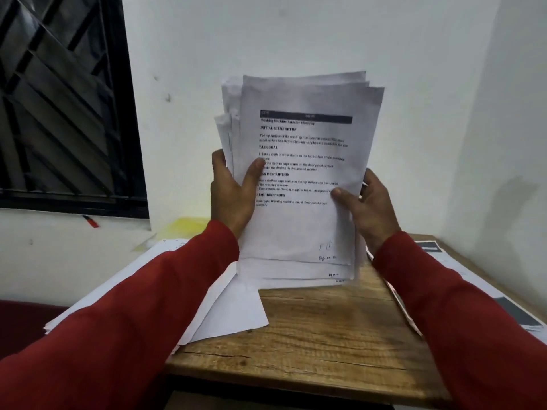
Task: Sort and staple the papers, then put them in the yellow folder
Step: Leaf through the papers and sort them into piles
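An uneven stack of printed papers stands upright in front of me, above the wooden table. My left hand grips its left edge, thumb across the front sheet. My right hand holds the right edge, thumb pressed on the front page. The front sheet shows black headings and a handwritten page number at the bottom. Behind my left arm, a yellow folder lies partly hidden at the table's far left. No stapler is in view.
Loose white sheets lie spread on the table's left side under my left arm. More printed pages lie on the right, beside the white wall. A dark window is at upper left, with a red pen on its sill.
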Available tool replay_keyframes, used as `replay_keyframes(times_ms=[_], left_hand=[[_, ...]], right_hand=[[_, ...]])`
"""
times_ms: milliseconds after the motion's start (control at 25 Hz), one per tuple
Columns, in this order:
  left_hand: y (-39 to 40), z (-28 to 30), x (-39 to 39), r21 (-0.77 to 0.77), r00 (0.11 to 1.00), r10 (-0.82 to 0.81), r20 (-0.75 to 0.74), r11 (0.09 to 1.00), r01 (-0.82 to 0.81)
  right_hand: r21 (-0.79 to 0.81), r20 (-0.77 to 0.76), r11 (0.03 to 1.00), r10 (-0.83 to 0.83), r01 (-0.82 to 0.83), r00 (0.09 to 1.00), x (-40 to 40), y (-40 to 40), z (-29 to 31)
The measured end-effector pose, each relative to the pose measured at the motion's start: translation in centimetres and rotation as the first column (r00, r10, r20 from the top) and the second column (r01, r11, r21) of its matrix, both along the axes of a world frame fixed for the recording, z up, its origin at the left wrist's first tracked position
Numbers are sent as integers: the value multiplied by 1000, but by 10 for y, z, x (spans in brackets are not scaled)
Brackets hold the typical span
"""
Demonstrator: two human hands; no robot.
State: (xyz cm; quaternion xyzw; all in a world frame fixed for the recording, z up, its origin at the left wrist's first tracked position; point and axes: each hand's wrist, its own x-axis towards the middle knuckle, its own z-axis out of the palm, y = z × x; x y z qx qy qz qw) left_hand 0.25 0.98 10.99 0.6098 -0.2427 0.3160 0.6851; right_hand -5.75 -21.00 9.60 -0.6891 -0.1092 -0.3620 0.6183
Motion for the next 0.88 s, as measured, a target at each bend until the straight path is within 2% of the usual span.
replay_keyframes(times_ms=[120,240,400,600,680,880], left_hand=[[-1,4,-4,-12,999,-32,21,999,32],[2,-16,-1,78,997,-67,-46,994,70],[0,-50,7,248,987,-89,-135,961,121],[-4,-46,6,215,997,-12,-71,976,27],[-3,-43,5,192,997,-33,-68,980,45],[6,-80,6,370,998,-26,-49,928,43]], right_hand=[[-18,34,1000,0,0,999,-3,-1,0],[-45,-101,998,45,-49,994,-8,-7,-18],[-46,-212,999,-5,-5,977,-11,-11,-39],[-26,-190,999,14,-19,982,-14,-11,-38],[-13,-184,998,62,-66,981,-15,-13,-39],[-10,-304,993,108,-116,947,-14,-13,-65]])
